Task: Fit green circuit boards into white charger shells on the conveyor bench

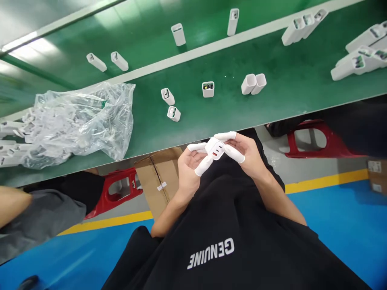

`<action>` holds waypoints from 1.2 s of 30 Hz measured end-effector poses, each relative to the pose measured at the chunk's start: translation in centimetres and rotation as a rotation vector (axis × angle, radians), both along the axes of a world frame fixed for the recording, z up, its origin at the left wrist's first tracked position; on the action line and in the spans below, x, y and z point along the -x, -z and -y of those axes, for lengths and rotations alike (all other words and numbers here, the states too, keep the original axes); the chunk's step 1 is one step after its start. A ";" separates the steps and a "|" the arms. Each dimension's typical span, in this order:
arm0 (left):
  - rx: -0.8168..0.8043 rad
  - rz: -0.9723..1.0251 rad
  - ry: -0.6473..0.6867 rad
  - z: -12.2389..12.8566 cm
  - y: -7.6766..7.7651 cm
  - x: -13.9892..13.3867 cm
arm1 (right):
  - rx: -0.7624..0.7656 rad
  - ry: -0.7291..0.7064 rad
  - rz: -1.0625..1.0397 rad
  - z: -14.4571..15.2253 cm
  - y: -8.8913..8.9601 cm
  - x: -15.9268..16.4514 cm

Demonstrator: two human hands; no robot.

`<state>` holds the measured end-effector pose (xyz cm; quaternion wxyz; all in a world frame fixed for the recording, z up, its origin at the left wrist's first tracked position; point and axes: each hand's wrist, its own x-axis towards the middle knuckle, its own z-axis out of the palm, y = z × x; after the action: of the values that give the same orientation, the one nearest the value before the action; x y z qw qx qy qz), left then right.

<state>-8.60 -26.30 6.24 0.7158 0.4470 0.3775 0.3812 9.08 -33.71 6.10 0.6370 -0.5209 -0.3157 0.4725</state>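
Observation:
A white USB charger (215,148) is held just off the near edge of the bench, above my lap. Its port face is turned up and shows two dark slots and one red-orange port. My left hand (193,161) pinches its left side, and my right hand (242,151) grips the right side. White finger cots cover thumbs and index fingers. Beyond my hands, a white housing (208,90) with parts inside stands on the bench. Two more filled housings, one behind (167,96) and one nearer (173,114), are to its left. A pair of hollow white shells (253,84) stands to its right.
The green bench (145,137) carries a clear plastic bag (102,117) of white parts at left. More housings (363,60) are grouped at far right, others (296,30) along the back. Red stools (314,139) and a cardboard box (165,177) are below. A co-worker's arm (13,205) is at left.

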 end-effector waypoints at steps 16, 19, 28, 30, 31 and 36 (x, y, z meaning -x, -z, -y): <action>0.105 -0.003 0.000 -0.7 0.9 -2.0 | 0.035 0.086 -0.090 -1.9 1.0 -0.9; 0.143 -0.015 0.026 -1.7 0.4 -2.8 | 0.052 0.047 -0.108 -3.1 1.0 -1.6; 0.129 -0.091 0.137 -5.8 1.3 -3.9 | 0.137 0.036 -0.184 -6.9 2.0 -3.5; -0.004 -0.166 0.145 -6.7 2.0 -3.9 | 0.176 0.050 -0.137 -7.7 2.9 -3.9; -0.077 -0.213 0.159 -7.2 2.4 -3.9 | 0.197 0.060 -0.094 -8.1 3.4 -4.0; -0.041 -0.272 0.269 -9.4 4.5 -4.3 | 0.220 0.114 0.112 -9.4 5.6 -4.1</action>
<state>-4.29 -16.86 1.75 0.6934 0.5554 0.3998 0.2256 13.22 -24.34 0.45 0.5832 -0.6303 -0.2667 0.4375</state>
